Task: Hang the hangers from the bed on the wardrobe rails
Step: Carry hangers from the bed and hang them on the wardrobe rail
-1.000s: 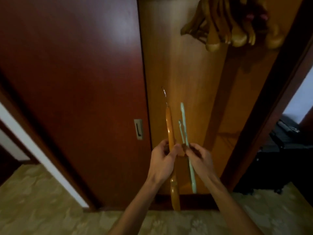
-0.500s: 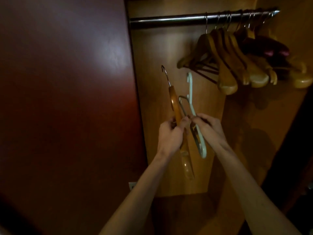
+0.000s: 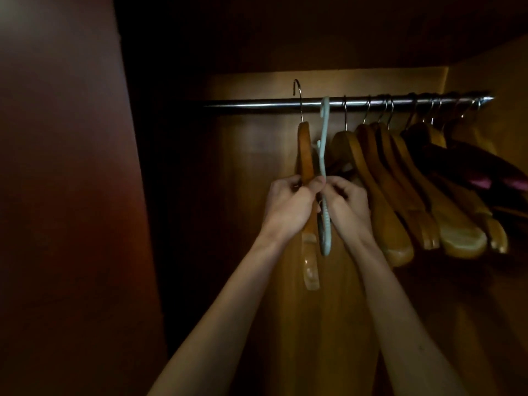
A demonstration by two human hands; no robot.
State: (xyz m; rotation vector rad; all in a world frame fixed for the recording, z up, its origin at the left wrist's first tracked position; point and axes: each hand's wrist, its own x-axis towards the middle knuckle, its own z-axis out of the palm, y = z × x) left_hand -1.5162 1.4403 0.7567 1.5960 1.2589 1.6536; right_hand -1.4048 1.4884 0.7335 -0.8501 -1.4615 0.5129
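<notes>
My left hand (image 3: 288,204) grips a wooden hanger (image 3: 305,155) seen edge-on; its metal hook rises just above the steel wardrobe rail (image 3: 257,103). My right hand (image 3: 347,207) pinches a pale green plastic hanger (image 3: 324,138) whose hook reaches up in front of the rail. I cannot tell whether either hook rests on the rail. A thin dark wire hanger seems to sit between the two, mostly hidden by my fingers. Both hands are close together, thumbs touching, just below the rail.
Several wooden hangers (image 3: 394,181) hang on the rail's right half, along with dark ones (image 3: 471,164) at the far right. The red-brown wardrobe door (image 3: 63,195) stands at the left. The rail's left stretch is bare.
Both hands have lifted the hangers from chest height up to the rail, and my view has tilted upward into the wardrobe.
</notes>
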